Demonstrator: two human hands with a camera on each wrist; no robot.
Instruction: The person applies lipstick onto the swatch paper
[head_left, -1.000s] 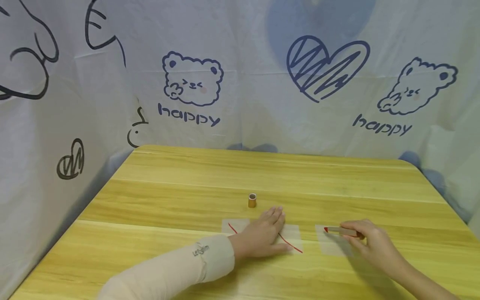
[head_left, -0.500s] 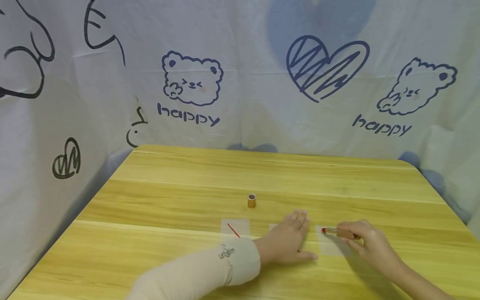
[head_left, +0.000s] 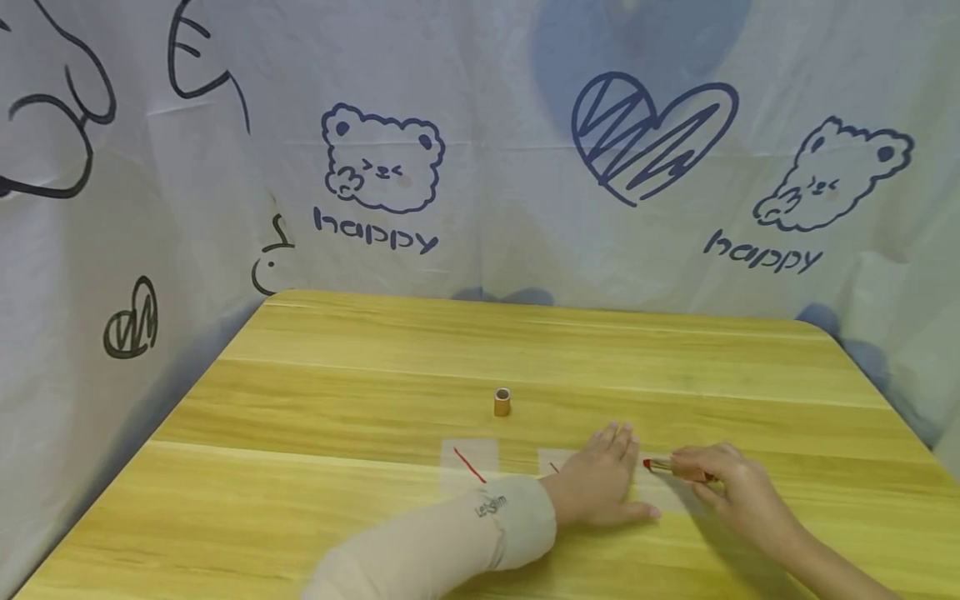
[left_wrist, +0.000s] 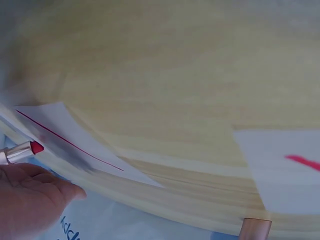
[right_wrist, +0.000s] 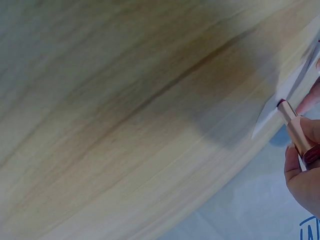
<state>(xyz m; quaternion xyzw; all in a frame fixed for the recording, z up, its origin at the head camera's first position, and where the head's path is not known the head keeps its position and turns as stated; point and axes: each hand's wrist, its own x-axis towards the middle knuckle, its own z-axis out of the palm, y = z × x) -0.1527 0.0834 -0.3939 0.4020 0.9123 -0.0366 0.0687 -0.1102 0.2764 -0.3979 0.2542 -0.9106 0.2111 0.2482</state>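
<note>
Right hand (head_left: 738, 492) grips lipstick (head_left: 686, 469), red tip at right paper (head_left: 667, 497), contact unclear; left hand (head_left: 600, 483) apart from it, flat, straight-fingered, across middle paper (head_left: 546, 457); judged best: pin the sheet, stroke lightly, stop short of its edges; cap (head_left: 502, 406) stands beyond; table (head_left: 375, 358) gives room farther back.

On the left, a long cream sleeve (head_left: 420, 543) is reaching to the wrist (head_left: 564, 502). Small dark letters (head_left: 491, 506) are running across it near the cuff (head_left: 536, 521), and a crease (head_left: 498, 546) is showing beneath them. The right forearm (head_left: 825, 557) is showing bare.
</note>
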